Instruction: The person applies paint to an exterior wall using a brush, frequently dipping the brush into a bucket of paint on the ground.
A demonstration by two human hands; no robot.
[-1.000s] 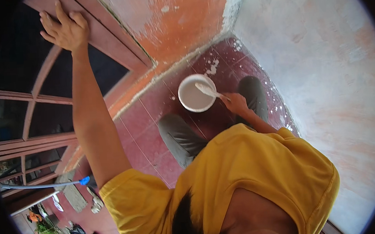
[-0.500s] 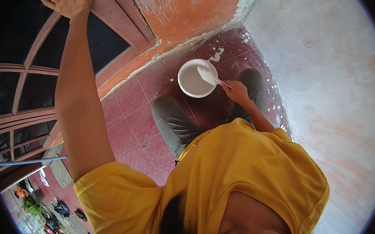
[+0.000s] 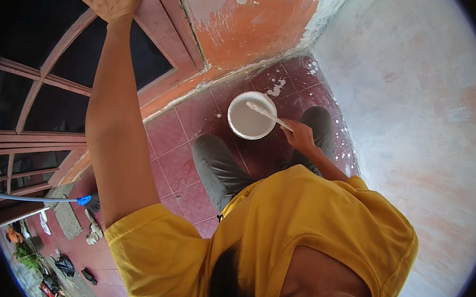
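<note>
My right hand [image 3: 300, 137] is closed around the handle of a paintbrush [image 3: 263, 111]. The brush's whitened head is over a round white bucket [image 3: 232, 128] of whitish paint and appears turned edge-on; whether it touches the paint I cannot tell. The bucket stands on the tiles in front of my bent knees. Up at the left, my left hand [image 3: 111, 4] rests against the pinkish wooden frame [image 3: 158, 30] of a glazed door or window. Its fingers are spread and partly cut off by the picture's top edge.
An orange wall [image 3: 257, 28] with peeling paint meets a whitewashed wall [image 3: 411, 103] at the corner. White splashes mark the red tiled floor [image 3: 175, 164]. At the left are a pole with a blue end [image 3: 83, 200], a grey mat [image 3: 68, 220] and a pair of shoes [image 3: 94, 233].
The paintbrush has turned from showing its flat side to a narrow edge, still over the bucket. The blue-ended pole shows more at the left. My left hand stays on the frame.
</note>
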